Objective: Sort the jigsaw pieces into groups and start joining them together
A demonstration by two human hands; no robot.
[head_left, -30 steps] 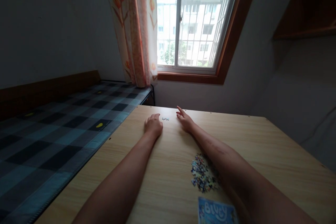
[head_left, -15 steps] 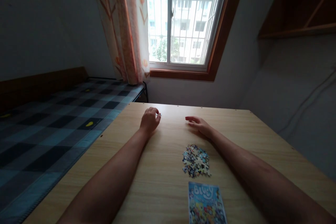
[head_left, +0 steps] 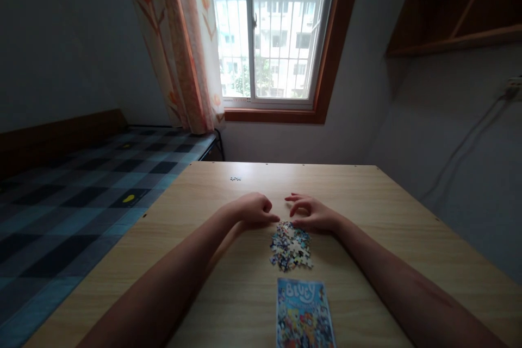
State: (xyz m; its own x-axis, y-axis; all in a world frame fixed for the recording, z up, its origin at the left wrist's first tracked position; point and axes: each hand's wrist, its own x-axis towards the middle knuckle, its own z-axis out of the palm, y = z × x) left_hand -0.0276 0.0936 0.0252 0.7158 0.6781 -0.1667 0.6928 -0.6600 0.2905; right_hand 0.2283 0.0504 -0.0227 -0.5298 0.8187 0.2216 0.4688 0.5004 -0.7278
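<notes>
The left hand (head_left: pixel 252 208), fingers curled and thumb out, and right hand (head_left: pixel 316 214), fingers spread, are at the puzzle pile (head_left: pixel 290 249), perhaps touching it.

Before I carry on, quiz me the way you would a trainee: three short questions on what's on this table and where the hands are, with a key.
1. Fill in: the large white word on the blue, rectangular printed sheet is ____.
2. Multiple choice: which is nearest the bare left hand?
a) the printed sheet
b) the multicoloured heap of jigsaw pieces
c) the blue-and-black checked bed cover
3. True or false: the small cluster of jigsaw pieces lies nearer the camera than the bare right hand.

Key: 1. Bluey; 2. b; 3. false, it lies beyond both hands, towards the table's far edge.
</notes>
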